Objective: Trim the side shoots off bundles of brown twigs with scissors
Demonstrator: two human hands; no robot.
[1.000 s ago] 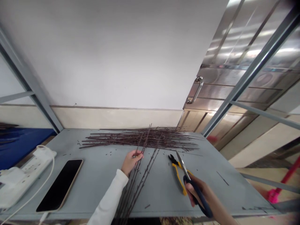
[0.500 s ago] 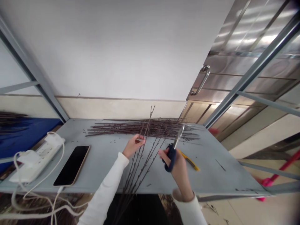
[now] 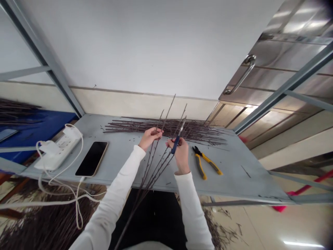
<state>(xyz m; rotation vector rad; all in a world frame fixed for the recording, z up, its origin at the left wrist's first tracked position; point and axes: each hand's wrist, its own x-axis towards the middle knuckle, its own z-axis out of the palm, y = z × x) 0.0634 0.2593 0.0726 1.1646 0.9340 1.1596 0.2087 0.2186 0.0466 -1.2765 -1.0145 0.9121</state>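
Observation:
A dark brown branch [image 3: 134,212] slants up from my lap and fans out into several thin, budded twigs above the table. My left hand [image 3: 150,138] pinches two of its twigs on the left side. In my right hand [image 3: 181,154] is a pair of scissors [image 3: 176,143] with dark blue handles, its metal blades pointing up and away. The fingertips of that hand are at the right-hand twigs; whether they grip one I cannot tell. Behind both hands lies a pile of dark twigs [image 3: 130,126] across the back of the table.
Yellow-and-black cutting pliers [image 3: 200,167] lie on the grey table [image 3: 229,180], right of my right hand. On the left are a phone [image 3: 92,159] and a white power strip [image 3: 62,150] with trailing cables. More twigs [image 3: 44,222] cover the floor.
My right hand has moved left and in to the twigs with the scissors, uncovering the pliers. My left hand still pinches twigs. The view has shifted.

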